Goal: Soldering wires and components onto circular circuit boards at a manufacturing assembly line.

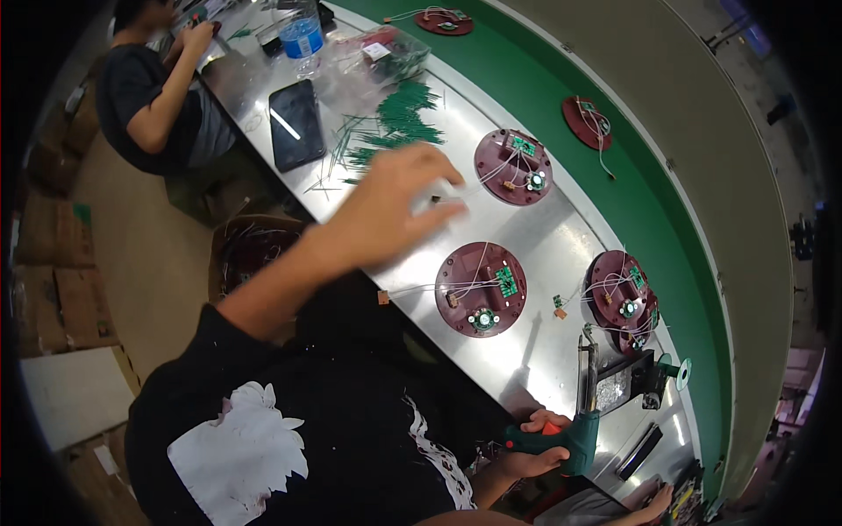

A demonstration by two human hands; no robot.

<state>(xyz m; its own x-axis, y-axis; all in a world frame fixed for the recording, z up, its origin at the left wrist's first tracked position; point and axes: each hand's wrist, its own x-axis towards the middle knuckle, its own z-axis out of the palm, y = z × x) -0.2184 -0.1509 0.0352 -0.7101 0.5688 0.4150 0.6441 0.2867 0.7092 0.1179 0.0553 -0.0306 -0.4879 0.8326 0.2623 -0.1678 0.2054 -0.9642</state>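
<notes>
My left hand (pixel 390 206) is over the metal worktop, slightly blurred, with thumb and fingers apart and nothing visibly held. Just beyond its fingers lies a pile of short green wires (pixel 405 114). A small dark bit (pixel 435 199) shows in the gap between finger and thumb. To its right sits a maroon disc (pixel 491 180) with a green circuit board and white wires. A similar maroon disc (pixel 456 307) lies nearer me. At the lower right, my right hand (pixel 539 447) is wrapped round the grip of a dark green soldering gun (pixel 581 443) with a red trigger, its metal tip pointing away from me.
More maroon discs (pixel 614 294) overlap at the right; another (pixel 586 123) rests on the green belt (pixel 649 167). A black phone (pixel 296 124), plastic bags (pixel 351 66) and a water bottle (pixel 301 39) stand farther left. A co-worker (pixel 158 96) sits far left; another person's hand (pixel 653 508) shows lower right.
</notes>
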